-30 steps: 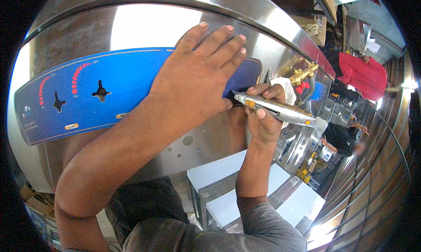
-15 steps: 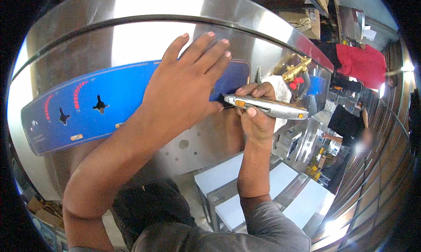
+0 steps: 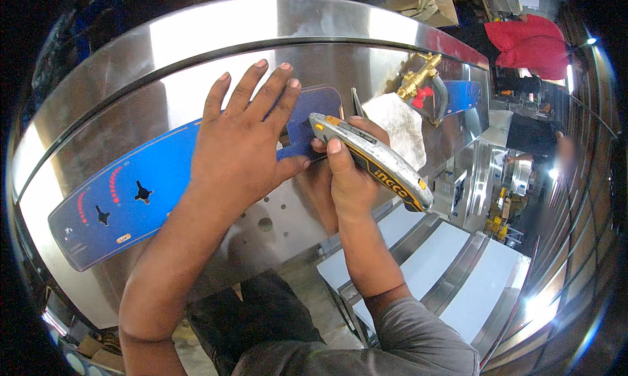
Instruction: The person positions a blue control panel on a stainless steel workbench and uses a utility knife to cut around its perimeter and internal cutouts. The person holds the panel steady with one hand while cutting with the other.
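Utility knife turned in the right hand beside a blue control panel

The blue panel (image 3: pixel 167 170) lies on a steel surface (image 3: pixel 288 219). The left hand (image 3: pixel 242 137) is open and flat upon it, fingers spread. The right hand (image 3: pixel 353 180) grips a utility knife (image 3: pixel 373 155), thumb along its body; the nose points at the panel just beside a small square opening (image 3: pixel 283 138). Whether the blade touches the panel cannot be told.

Compared with the frames before, the knife has swung from nearly level to a steep slant, tail toward the lower right, so that its broad side now shows. The left fingers stand wider apart, and the square opening shows more plainly beyond the left thumb. The whole view has shifted, bringing the panel's left end lower.

Markings: the knife bears bold lettering on a dark inlay edged in yellow. The panel carries two red dashed arcs above cross-shaped cutouts (image 3: pixel 143 193), an orange oval tag (image 3: pixel 123 239) with a short word, and pale print, too small to read, at its left end.

To the right lie a white cloth (image 3: pixel 400 131) and a brass valve (image 3: pixel 418 75) with a red part.
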Demonstrator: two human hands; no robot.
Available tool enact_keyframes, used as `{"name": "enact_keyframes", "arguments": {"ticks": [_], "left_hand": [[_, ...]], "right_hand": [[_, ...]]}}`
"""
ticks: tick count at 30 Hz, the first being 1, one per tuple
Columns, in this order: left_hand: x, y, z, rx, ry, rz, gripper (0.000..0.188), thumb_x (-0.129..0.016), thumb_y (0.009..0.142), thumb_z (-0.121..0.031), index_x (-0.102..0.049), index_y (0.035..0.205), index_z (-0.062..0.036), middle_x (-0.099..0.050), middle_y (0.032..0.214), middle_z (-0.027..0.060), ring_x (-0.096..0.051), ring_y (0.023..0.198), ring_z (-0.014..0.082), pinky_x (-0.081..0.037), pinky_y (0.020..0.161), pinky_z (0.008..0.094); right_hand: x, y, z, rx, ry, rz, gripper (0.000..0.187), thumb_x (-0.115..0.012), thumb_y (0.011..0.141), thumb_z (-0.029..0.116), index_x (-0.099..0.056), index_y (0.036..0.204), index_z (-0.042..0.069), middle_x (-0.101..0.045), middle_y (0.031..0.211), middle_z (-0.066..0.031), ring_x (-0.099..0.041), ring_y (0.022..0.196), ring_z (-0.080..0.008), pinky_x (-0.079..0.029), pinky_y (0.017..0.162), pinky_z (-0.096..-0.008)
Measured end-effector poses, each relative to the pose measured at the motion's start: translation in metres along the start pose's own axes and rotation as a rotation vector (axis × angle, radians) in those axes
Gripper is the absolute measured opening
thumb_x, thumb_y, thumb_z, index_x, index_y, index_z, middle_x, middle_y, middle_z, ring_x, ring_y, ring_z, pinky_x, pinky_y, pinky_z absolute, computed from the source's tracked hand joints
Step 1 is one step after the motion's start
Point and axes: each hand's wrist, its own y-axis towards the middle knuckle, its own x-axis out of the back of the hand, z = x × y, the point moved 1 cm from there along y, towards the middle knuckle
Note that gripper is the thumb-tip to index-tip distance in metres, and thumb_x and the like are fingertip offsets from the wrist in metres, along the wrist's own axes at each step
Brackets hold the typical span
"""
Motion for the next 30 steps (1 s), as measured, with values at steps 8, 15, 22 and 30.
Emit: {"name": "enact_keyframes", "arguments": {"ticks": [8, 15, 22, 30], "left_hand": [[-0.001, 0.000, 0.001, 0.000, 0.011, -0.004, 0.094, -0.080, 0.073, -0.054, -0.048, 0.151, -0.0140, -0.038, 0.163, 0.0055, -0.029, 0.153, 0.0301, -0.019, 0.124, 0.0551], [0.002, -0.001, 0.001, -0.009, -0.005, -0.020, 0.095, -0.084, 0.069, -0.049, -0.050, 0.150, -0.0130, -0.039, 0.162, 0.0056, -0.030, 0.152, 0.0301, -0.021, 0.124, 0.0548], [0.002, -0.002, 0.002, -0.007, -0.063, -0.025, 0.094, -0.085, 0.069, -0.046, -0.050, 0.150, -0.0126, -0.040, 0.162, 0.0053, -0.032, 0.151, 0.0288, -0.021, 0.124, 0.0542], [0.003, -0.002, 0.001, -0.010, -0.058, -0.033, 0.097, -0.086, 0.069, -0.047, -0.048, 0.151, -0.0121, -0.041, 0.161, 0.0058, -0.033, 0.151, 0.0294, -0.023, 0.123, 0.0543]], "right_hand": [[0.004, 0.018, 0.000, -0.123, 0.239, 0.199, 0.044, -0.076, 0.089, 0.002, -0.051, 0.125, 0.001, -0.069, 0.115, -0.0200, -0.074, 0.092, -0.0264, -0.063, 0.080, -0.0373], [0.012, 0.065, 0.000, -0.205, 0.197, 0.465, 0.043, -0.085, 0.083, 0.021, -0.058, 0.111, 0.003, -0.071, 0.109, -0.0239, -0.072, 0.084, -0.0263, -0.061, 0.067, -0.0319], [0.004, 0.071, 0.000, -0.172, 0.185, 0.501, 0.039, -0.085, 0.082, 0.022, -0.059, 0.103, 0.002, -0.073, 0.102, -0.0218, -0.070, 0.081, -0.0223, -0.058, 0.067, -0.0297], [0.007, 0.075, 0.002, -0.189, 0.206, 0.551, 0.039, -0.085, 0.080, 0.021, -0.060, 0.104, 0.002, -0.073, 0.102, -0.0222, -0.071, 0.083, -0.0230, -0.059, 0.068, -0.0298]]}}
